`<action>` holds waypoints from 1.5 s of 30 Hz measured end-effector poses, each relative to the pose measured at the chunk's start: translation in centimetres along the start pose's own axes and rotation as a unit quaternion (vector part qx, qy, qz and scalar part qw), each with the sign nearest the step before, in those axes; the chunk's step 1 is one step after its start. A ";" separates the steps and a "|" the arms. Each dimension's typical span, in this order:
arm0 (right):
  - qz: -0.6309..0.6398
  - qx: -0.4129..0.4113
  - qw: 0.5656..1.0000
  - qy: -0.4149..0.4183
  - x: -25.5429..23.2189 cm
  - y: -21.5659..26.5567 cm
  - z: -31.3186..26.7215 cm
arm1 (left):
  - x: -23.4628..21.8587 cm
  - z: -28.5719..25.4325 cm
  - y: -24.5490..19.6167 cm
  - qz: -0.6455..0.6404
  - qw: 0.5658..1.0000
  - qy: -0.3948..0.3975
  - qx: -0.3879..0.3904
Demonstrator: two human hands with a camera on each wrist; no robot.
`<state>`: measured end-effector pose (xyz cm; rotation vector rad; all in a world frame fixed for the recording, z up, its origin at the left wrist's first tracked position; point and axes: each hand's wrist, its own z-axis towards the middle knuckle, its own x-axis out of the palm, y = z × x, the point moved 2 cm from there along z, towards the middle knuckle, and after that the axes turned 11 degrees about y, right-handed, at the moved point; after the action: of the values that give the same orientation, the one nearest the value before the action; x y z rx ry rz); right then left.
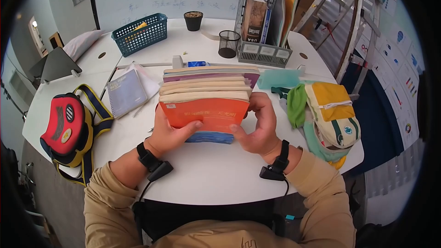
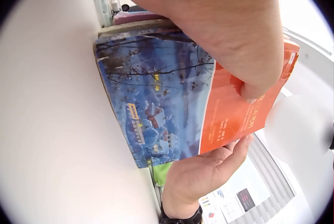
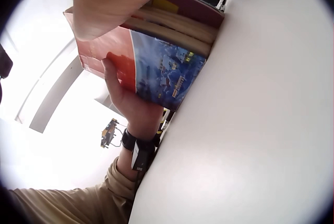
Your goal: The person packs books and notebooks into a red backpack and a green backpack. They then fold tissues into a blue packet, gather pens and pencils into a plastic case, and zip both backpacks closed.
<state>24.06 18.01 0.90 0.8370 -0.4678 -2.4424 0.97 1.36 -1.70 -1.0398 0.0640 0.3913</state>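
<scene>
A row of books (image 1: 209,93) stands upright on the white table in front of me, spines and page edges packed together. The nearest book (image 2: 156,104) has an orange upper cover and a blue lower part with a picture of houses and branches. My left hand (image 1: 171,132) grips the row's left side, thumb across the orange cover. On the opposite side, my right hand (image 1: 259,126) holds the row with its thumb at the cover's right edge. In both wrist views the books' lower edges are close to the tabletop (image 3: 250,119). The books hide most of the other fingers.
A red backpack (image 1: 69,126) and a spiral notebook (image 1: 126,93) lie to the left, a cream and yellow backpack (image 1: 333,119) to the right. Behind are a teal basket (image 1: 140,36), plant pot (image 1: 193,21), mesh pen cup (image 1: 228,45) and grey file holder (image 1: 264,56).
</scene>
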 end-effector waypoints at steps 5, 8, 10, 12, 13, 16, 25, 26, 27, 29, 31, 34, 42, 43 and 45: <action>-0.074 0.000 0.997 0.000 0.0 1.0 0.7 | 0.1 0.1 -0.4 -0.007 1.000 0.007 -0.019; -0.068 0.004 0.998 -0.013 0.0 1.2 1.0 | 0.0 0.0 -0.4 -0.009 1.000 0.012 -0.018; -0.035 0.018 0.999 -0.015 0.4 0.4 0.3 | -0.1 -0.2 0.0 -0.015 1.000 0.015 -0.006; -0.002 0.033 0.999 -0.023 0.9 -0.1 0.0 | -0.1 -0.5 0.8 -0.028 0.999 0.015 0.012; -0.005 0.038 0.999 -0.025 0.8 -0.1 -0.1 | -0.2 -0.6 1.2 -0.041 0.999 0.016 0.032; 0.003 0.042 0.999 -0.023 1.0 -0.3 -0.2 | -0.6 -0.6 1.7 -0.065 0.995 0.015 0.077; 0.056 0.081 0.995 -0.018 0.0 -0.3 -0.7 | 0.1 0.3 1.1 -0.113 0.992 -0.027 0.046; 0.064 0.084 0.994 -0.039 -0.1 -0.4 -1.1 | 0.1 0.4 1.1 -0.078 0.995 -0.038 0.050; 0.072 0.087 0.992 -0.059 -0.3 -0.7 -1.3 | 0.0 0.6 1.0 -0.043 0.996 -0.049 0.054; 0.082 0.073 0.987 -0.121 -1.1 -1.6 -1.3 | 0.0 0.6 0.9 -0.019 0.997 -0.055 0.050; 0.085 0.069 0.975 -0.194 -2.4 -2.1 -0.3 | 0.0 0.6 0.8 0.001 0.996 -0.067 0.052; 0.076 0.082 0.949 -0.295 -5.2 -3.2 1.4 | 0.1 0.8 0.7 0.024 0.995 -0.087 0.052; 0.040 0.093 0.923 -0.371 -10.0 -4.8 2.4 | 0.2 1.0 1.2 0.022 0.994 -0.101 0.042; 0.028 0.094 0.923 -0.373 -10.1 -4.8 2.5 | 0.3 1.1 1.1 0.024 0.993 -0.105 0.042; 0.025 0.080 0.922 -0.378 -10.5 -4.5 2.8 | 0.5 1.1 0.9 0.028 0.992 -0.111 0.042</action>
<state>27.80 28.05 5.86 -0.1123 -0.9527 -2.6330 0.97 2.78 -1.98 -0.9069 -0.0895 0.5498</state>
